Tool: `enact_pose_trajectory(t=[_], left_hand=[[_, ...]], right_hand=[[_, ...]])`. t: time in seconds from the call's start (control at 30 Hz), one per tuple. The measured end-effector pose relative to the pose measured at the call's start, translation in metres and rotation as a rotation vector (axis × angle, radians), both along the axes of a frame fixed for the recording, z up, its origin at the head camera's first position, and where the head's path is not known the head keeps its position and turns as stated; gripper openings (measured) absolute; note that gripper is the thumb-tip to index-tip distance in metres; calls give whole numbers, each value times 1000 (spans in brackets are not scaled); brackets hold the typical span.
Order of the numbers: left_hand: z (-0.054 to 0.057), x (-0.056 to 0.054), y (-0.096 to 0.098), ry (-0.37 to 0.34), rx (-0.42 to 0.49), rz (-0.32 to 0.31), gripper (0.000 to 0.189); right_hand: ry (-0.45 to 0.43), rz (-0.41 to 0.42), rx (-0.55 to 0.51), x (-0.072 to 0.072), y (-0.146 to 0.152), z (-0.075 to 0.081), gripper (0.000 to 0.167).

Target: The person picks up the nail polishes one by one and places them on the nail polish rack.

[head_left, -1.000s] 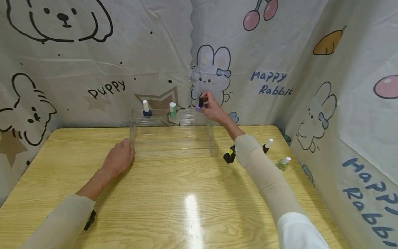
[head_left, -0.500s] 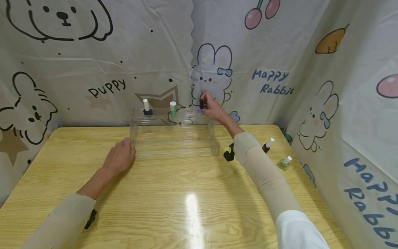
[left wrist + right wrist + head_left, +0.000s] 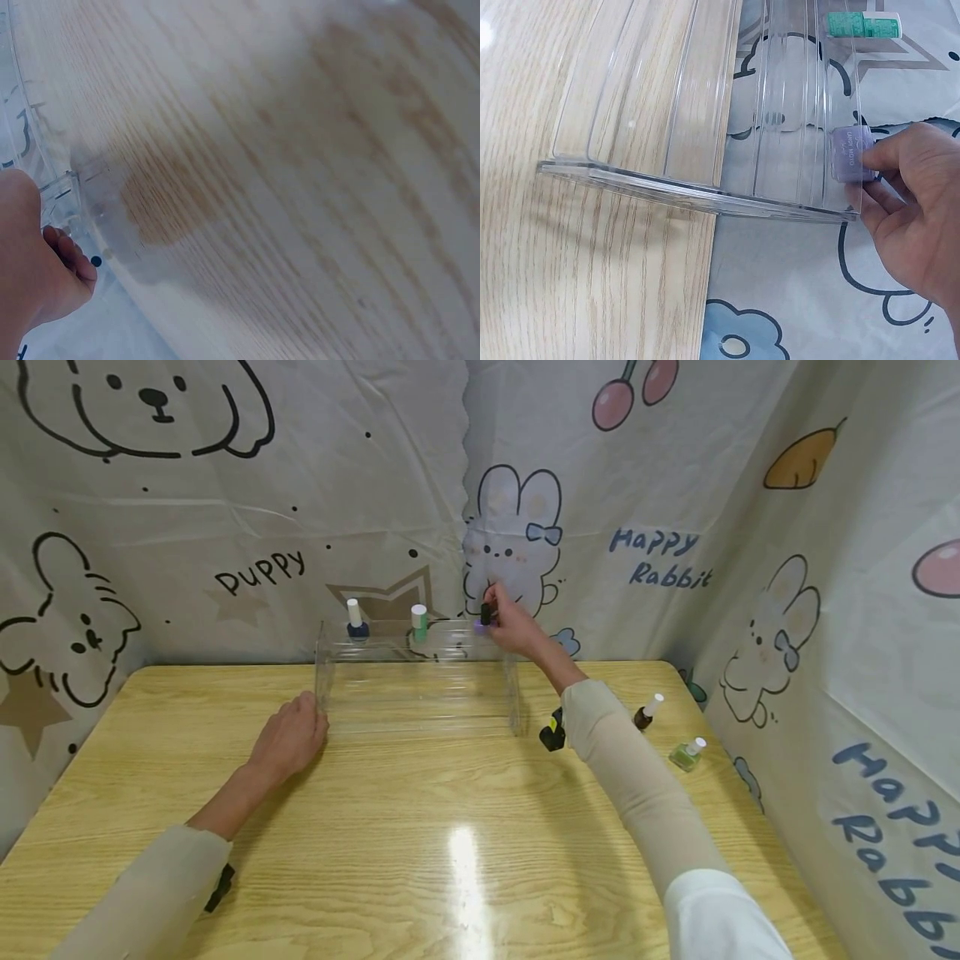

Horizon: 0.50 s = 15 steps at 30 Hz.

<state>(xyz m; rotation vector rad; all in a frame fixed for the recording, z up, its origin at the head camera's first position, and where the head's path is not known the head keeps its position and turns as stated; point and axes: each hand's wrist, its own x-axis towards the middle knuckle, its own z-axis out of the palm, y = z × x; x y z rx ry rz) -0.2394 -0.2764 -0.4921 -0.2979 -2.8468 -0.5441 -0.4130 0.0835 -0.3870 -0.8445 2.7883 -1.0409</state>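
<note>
A clear acrylic stepped rack (image 3: 420, 689) stands at the back of the wooden table (image 3: 420, 827). On its top step stand a dark blue bottle (image 3: 357, 622) with a white cap and a green bottle (image 3: 419, 623) (image 3: 862, 25). My right hand (image 3: 508, 625) (image 3: 904, 206) pinches a purple nail polish bottle (image 3: 481, 623) (image 3: 850, 153) with a black cap at the right end of that top step. My left hand (image 3: 288, 745) (image 3: 37, 266) rests with curled fingers against the rack's front left corner.
On the table to the right of the rack lie a brown bottle (image 3: 645, 711) and a light green bottle (image 3: 686, 752), both white-capped. A black wrist device (image 3: 553, 732) shows under my right forearm. Printed cloth walls close in the back and right sides.
My right hand has lowered the purple bottle slightly onto the rack's top step. The left hand has stayed in place.
</note>
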Motion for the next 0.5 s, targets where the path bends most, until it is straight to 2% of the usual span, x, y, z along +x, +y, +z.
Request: enact_pose_trajectory(t=[0.3,0.5], left_hand=[[0,0,0,-27,7,-2,19],[0,-2,1,-11,14,-5,19]], right_hand=[[-33,-18,-17,-1,0,-1,38],[-6,-11,-48,1,0,-1,37]])
